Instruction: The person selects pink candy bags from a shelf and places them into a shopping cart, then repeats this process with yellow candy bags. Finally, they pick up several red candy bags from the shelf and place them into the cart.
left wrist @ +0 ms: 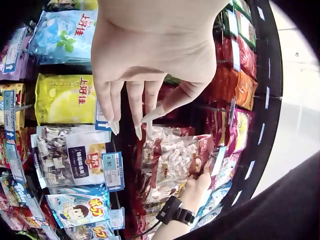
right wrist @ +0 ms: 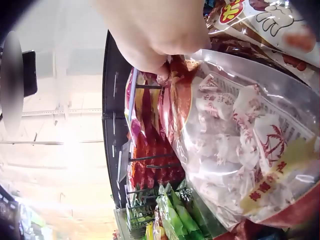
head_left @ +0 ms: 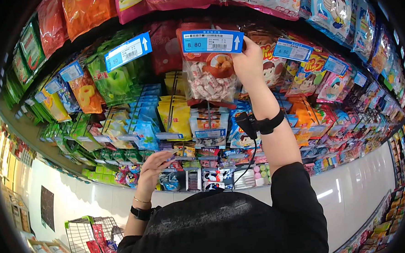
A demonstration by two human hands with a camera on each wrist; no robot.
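Observation:
A clear bag of white wrapped candies (head_left: pixel 209 82) with a red top hangs in front of me at the upper rack, below a blue price tag (head_left: pixel 212 42) reading 8.80. My right hand (head_left: pixel 250 62) grips the bag's top right edge, just behind the tag. In the right wrist view, thumb and fingers pinch the bag's upper edge, and red print shows on the candy wrappers (right wrist: pixel 230 145). Lower and to the left, my left hand (head_left: pixel 153 172) hovers in front of the shelves with relaxed fingers. Its long-nailed fingers (left wrist: pixel 135 100) hold nothing in the left wrist view.
Green apple candy bags (head_left: pixel 120 85) hang to the left, and yellow bags (head_left: pixel 174 116) lower down. Metal hooks and price tags stick out along the racks. A wire shopping cart (head_left: pixel 81 221) with red packages stands behind me on the left.

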